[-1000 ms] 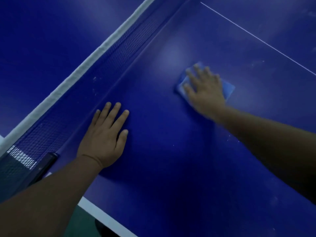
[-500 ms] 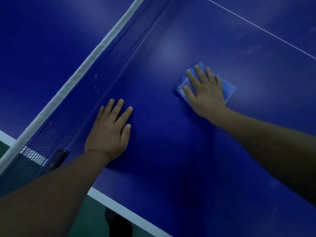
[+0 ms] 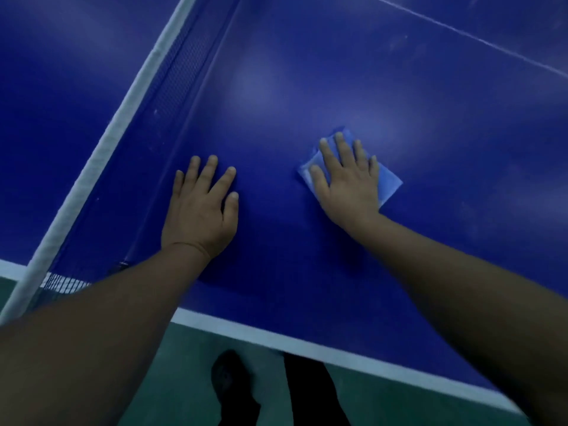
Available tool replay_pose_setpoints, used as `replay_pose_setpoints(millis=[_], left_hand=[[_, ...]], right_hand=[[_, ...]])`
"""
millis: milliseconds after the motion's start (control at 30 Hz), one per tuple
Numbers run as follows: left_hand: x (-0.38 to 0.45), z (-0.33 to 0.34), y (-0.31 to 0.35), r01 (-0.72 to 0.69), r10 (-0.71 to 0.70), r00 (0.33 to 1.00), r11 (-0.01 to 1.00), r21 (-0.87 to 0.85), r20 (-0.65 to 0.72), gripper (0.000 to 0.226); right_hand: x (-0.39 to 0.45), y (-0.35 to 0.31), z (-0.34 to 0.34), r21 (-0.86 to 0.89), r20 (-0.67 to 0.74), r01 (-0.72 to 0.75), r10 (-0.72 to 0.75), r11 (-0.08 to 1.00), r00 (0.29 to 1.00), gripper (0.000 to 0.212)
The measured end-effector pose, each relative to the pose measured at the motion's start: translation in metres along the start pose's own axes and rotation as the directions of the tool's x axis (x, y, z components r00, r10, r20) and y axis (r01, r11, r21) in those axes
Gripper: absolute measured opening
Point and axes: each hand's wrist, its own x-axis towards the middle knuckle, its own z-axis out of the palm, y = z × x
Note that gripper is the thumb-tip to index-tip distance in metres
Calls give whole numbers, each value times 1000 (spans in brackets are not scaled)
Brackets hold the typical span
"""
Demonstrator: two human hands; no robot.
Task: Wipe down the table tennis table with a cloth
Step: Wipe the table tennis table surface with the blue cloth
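The right hand [image 3: 347, 182] presses the blue cloth [image 3: 388, 182] flat on the table [image 3: 430, 118], its grip open-fingered. The left hand [image 3: 201, 210] rests flat beside the net [image 3: 184, 66], holding nothing.

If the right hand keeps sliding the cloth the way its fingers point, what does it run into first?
Nothing close: the right hand, flat on the blue cloth, points up-table over bare table tennis table. The way looks free; only the painted white line lies far ahead.

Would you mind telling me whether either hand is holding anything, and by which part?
Nothing is gripped. The right hand presses flat on the middle of the folded blue cloth, fingers straight. The left hand rests flat on the bare table.
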Motion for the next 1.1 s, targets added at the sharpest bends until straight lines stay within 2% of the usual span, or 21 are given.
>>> replay_pose_setpoints(millis=[33, 100, 167, 233, 267, 333, 400, 467, 500, 533, 600, 667, 700, 767, 833, 900, 933, 967, 1000, 1033, 1100], left_hand=[[0, 0, 0, -4, 4, 1000, 1000, -16, 3, 61], [-1, -2, -2, -15, 15, 1000, 1000, -17, 22, 62], [-2, -3, -3, -34, 34, 999, 999, 9, 38, 63], [-4, -4, -3, -40, 39, 998, 999, 24, 46, 64], [-4, -4, -2, -39, 38, 998, 999, 28, 47, 64], [-5, -4, -1, -36, 34, 998, 999, 37, 50, 63], [-4, -5, -1, -33, 31, 998, 998, 50, 49, 59], [-4, -5, 0, -35, 32, 998, 998, 55, 56, 57], [-5, -6, 0, -35, 32, 998, 998, 54, 60, 57], [-6, -6, 0, -32, 29, 998, 998, 53, 62, 57], [-6, -6, 0, -26, 23, 998, 998, 55, 57, 57], [-5, -5, -1, -25, 22, 998, 998, 58, 54, 57], [-5, -5, -1, -24, 21, 998, 998, 59, 55, 57], [-4, -3, -1, -22, 19, 998, 998, 56, 52, 59], [-3, -2, -1, -13, 10, 999, 999, 47, 49, 62], [-2, -1, -1, -5, 3, 999, 999, 43, 47, 60], [-2, -1, -2, -2, 0, 999, 999, 43, 46, 58], [-2, 0, -2, -1, -1, 999, 999, 44, 46, 56], [-2, 0, -1, 1, -4, 999, 999, 46, 45, 56], [-1, 1, -1, 6, -8, 999, 999, 47, 42, 55], [0, 1, -1, 15, -17, 999, 999, 49, 36, 55]], right_hand=[[-15, -18, 7, -2, -17, -19, 19, 1000, 1000, 60], [-69, -52, 20, 18, -28, 199, -199, 980, 980, 59], [-137, -58, 27, 8, 40, 507, -507, 862, 861, 57], [-183, -28, 20, -10, 112, 621, -617, 783, 779, 56], [-191, -5, 13, -19, 121, 605, -599, 796, 791, 55], [-186, 38, 1, -68, 79, 429, -424, 901, 902, 56], [-166, 58, -8, -35, 27, 37, -36, 999, 999, 58], [-145, 37, -4, 36, -30, -378, 380, 925, 925, 57], [-139, 17, -1, 48, -39, -468, 469, 883, 882, 57], [-139, -3, 5, 54, -60, -434, 436, 900, 898, 57], [-150, -35, 22, 14, -53, -19, 20, 1000, 998, 58], [-158, -30, 24, -40, 45, 393, -391, 919, 919, 58], [-152, -15, 20, -41, 70, 471, -468, 881, 881, 58], [-124, 20, 12, -79, 22, 365, -364, 928, 931, 58], [-86, 49, 0, -68, -16, -17, 16, 998, 1000, 60], [-62, 50, -6, 14, -18, -305, 305, 952, 952, 59], [-63, 39, -5, 6, -13, -297, 297, 955, 955, 59], [-74, 26, 2, -6, -21, -179, 178, 984, 984, 59], [-95, 11, 9, 2, -12, 33, -33, 999, 999, 58], [-126, -3, 17, -5, 12, 289, -289, 957, 957, 58], [-174, -5, 19, -8, 140, 655, -648, 755, 749, 57]])
